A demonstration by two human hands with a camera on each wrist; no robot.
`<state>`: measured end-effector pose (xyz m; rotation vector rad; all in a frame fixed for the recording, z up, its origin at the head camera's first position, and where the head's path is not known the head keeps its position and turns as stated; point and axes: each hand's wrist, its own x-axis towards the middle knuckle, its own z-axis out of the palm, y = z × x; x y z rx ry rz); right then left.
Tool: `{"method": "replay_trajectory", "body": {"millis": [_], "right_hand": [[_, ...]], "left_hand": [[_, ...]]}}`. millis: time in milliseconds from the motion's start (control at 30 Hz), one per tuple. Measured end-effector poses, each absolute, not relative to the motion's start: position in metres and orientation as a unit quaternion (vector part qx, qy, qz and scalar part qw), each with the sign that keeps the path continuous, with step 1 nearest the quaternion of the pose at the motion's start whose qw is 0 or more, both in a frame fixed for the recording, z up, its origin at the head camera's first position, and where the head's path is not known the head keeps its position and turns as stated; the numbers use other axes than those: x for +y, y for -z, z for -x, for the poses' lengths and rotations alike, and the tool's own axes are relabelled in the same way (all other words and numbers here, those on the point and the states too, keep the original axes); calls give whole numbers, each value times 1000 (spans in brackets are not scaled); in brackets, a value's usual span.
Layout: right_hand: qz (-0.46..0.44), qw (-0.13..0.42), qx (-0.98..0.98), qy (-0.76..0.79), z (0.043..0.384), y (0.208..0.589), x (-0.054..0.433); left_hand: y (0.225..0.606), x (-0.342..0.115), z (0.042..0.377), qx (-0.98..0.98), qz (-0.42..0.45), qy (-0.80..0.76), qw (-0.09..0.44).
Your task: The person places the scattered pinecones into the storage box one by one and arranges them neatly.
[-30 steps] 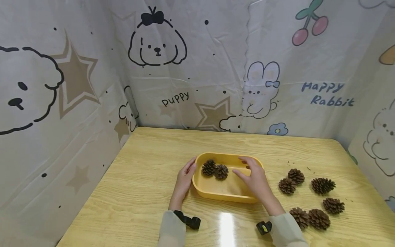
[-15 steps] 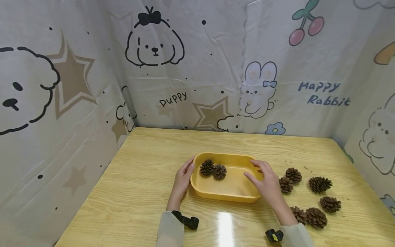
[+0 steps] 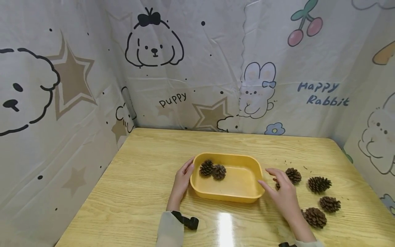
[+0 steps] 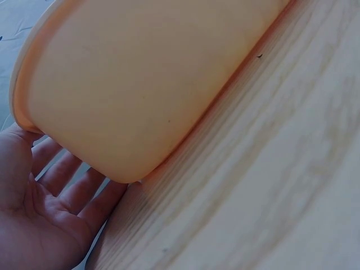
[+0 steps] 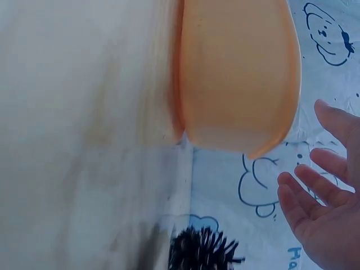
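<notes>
A yellow plastic basin (image 3: 237,198) rests on the table, with two pine cones (image 3: 213,169) side by side at its left end. My left hand (image 3: 182,181) touches the outside of that end. In the left wrist view, the fingers (image 4: 67,174) lie fairly straight against the basin wall (image 4: 135,95). Just off the right end, my right hand (image 3: 284,193) hovers with fingers spread and nothing between them, as the right wrist view also shows. Close by it are more pine cones (image 3: 293,175), one of them partly hidden behind the fingers.
Several pine cones (image 3: 319,185) lie on the right of the wooden table (image 3: 148,178). Small dark crumbs (image 3: 288,162) are scattered near them. Printed cloth (image 3: 185,41) hangs along the back and both sides.
My right hand has moved right, from above the basin's inside to beyond its right end. The left hand stays at the left end, and both pine cones in the basin stay put.
</notes>
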<state>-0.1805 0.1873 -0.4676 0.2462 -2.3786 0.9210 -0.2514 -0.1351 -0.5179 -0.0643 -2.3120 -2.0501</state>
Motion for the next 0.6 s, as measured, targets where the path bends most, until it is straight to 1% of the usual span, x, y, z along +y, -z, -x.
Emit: {"method": "replay_trajectory", "body": {"millis": [233,433,600], "right_hand": [[-48,264,-907,-326,161,468,201],[-29,263,-911,-317,151,469,214],[-14,224,-921,-318,141,469,226]], "left_hand": [[520,-135,251,-744,14,668,17],[518,-135,250,-745,18,667,15],[518,-135,249,-757,32,652,35]]}}
